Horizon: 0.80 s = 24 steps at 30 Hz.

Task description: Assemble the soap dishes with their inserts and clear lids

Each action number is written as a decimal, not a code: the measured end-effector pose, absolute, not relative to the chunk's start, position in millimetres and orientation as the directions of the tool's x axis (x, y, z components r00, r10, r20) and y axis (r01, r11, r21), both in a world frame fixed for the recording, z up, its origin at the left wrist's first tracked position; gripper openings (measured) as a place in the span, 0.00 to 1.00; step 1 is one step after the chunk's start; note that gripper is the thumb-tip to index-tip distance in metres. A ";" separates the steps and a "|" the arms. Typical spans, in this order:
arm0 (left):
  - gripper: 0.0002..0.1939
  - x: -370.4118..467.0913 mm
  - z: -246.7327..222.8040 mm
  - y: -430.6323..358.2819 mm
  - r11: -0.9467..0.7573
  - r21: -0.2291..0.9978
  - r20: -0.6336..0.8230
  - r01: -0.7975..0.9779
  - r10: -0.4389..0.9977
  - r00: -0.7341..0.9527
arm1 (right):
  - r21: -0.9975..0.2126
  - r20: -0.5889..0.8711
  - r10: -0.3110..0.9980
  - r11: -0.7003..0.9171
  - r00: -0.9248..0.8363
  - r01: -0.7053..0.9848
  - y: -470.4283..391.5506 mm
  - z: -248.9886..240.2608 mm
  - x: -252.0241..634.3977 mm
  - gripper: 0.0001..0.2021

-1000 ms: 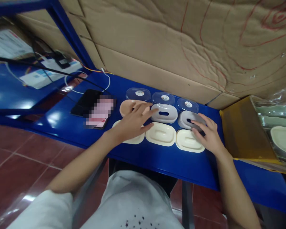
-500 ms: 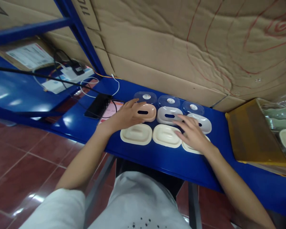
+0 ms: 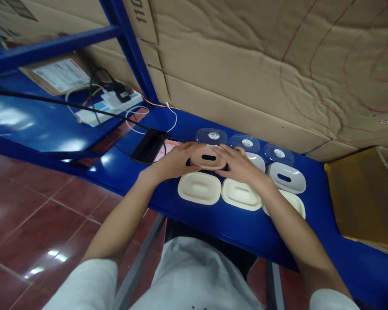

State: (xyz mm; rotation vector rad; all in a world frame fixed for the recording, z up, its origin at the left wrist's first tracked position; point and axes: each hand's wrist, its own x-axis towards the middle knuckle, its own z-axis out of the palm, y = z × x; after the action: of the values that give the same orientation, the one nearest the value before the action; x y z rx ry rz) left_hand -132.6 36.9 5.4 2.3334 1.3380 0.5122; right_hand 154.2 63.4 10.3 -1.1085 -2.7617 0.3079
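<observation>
Over the glossy blue counter (image 3: 213, 219), the peach, slotted, oval plastic cover (image 3: 210, 165) spans lengthwise from left hand (image 3: 174, 163) to right hand (image 3: 241, 165), equally near, both curled around its ends.

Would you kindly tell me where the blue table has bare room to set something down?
The table is bare between the cream trays and the cardboard box on the right, and in a strip along its front edge. It is crowded where the left hand and right hand hold the peach cover, with the phone beside and clear lids behind.
</observation>
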 end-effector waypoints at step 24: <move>0.37 -158.6 14.4 -57.9 -0.409 0.522 -0.013 0.748 0.873 0.487 | -0.297 -0.084 0.586 0.758 -0.806 0.581 -17.4 54.5 131.1 0.39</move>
State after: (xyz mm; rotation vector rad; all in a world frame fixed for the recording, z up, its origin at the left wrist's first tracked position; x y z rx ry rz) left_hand -158.6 -57.9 14.4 2.2724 1.3406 0.3613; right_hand 131.1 -17.4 54.5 -0.9737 -2.9320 0.4875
